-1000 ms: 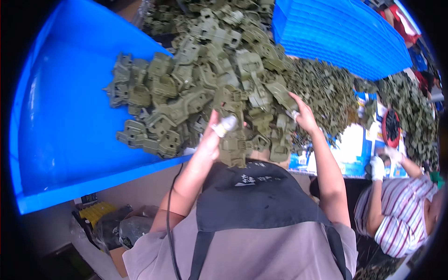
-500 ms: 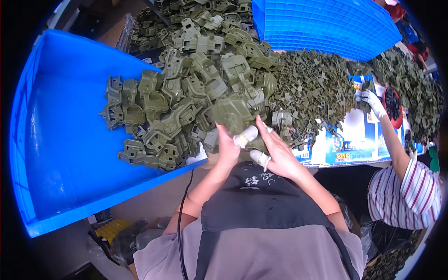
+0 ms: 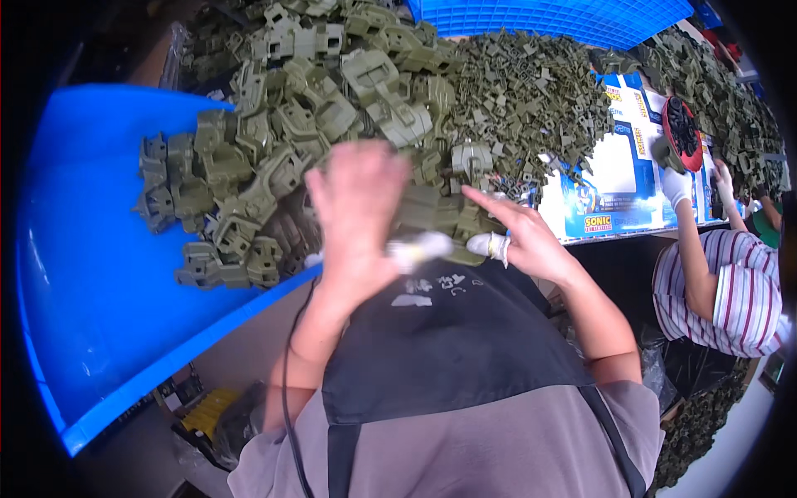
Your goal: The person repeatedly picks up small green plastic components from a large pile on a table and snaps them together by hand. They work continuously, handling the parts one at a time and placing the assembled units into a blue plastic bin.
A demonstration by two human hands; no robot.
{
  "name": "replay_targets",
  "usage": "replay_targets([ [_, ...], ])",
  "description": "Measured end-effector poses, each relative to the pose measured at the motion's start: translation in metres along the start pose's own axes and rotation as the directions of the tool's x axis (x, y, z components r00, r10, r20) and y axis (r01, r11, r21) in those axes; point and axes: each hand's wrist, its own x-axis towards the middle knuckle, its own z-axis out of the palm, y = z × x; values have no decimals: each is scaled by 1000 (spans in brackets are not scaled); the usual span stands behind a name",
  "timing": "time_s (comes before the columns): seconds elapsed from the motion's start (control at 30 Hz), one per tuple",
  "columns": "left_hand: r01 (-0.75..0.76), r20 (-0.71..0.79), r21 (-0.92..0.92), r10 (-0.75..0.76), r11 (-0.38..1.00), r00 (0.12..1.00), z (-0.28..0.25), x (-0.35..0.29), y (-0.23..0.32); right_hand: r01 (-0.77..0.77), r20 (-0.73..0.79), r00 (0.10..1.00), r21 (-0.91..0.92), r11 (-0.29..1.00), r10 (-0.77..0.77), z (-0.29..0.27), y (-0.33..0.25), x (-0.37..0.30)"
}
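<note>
My left hand (image 3: 357, 220) is smeared by motion, its back towards me, over the near side of a pile of olive-green moulded plastic parts (image 3: 307, 108). A white covering wraps its thumb; what its fingers do, or whether they hold anything, is blurred. My right hand (image 3: 535, 245) is beside it on the right, with the index finger stretched forward and the white-wrapped thumb apart from it. Between that finger and thumb lies the edge of an olive-green plastic part (image 3: 466, 222), in front of my black apron (image 3: 457, 349). My left hand partly covers this area.
A large blue bin (image 3: 91, 274) stands at left, with parts spilling into it. Small green pieces (image 3: 531, 91) are heaped at right, below another blue crate (image 3: 548, 17). Printed cardboard (image 3: 598, 195) covers the table. A co-worker in a striped shirt (image 3: 722, 282) works near a red bowl (image 3: 682, 137).
My view has shifted. The left hand has risen away from the part held between both hands and now blurs over the pile. My right hand's index finger has spread further from its thumb.
</note>
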Motion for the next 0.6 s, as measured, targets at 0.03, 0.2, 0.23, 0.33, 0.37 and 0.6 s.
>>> replay_targets([
  [0.03, -123, 324, 202, 52, 972, 944, 3, 1, 7, 69, 71, 995, -41, 997, -66, 3, -3, 1],
  [0.2, 110, 699, -190, 56, 975, 713, 42, -36, -23, 106, 245, 966, -88, 991, -82, 24, 6, -13],
  [0.23, 116, 699, -177, 42, 977, 714, 41, -40, -21, 65, 260, 964, -53, 996, -49, 24, 10, -13],
  [0.33, 122, 710, -152, 22, 981, 704, 38, -41, -19, 23, 243, 969, 31, 999, -30, 24, 10, -9],
  [0.37, 123, 716, -145, 19, 982, 698, 37, -41, -18, 18, 210, 977, 44, 999, -27, 29, 10, -10],
  [0.6, 184, 759, -91, -52, 979, 649, 37, -41, -23, -68, 138, 989, 104, 992, 53, 48, 19, -12],
])
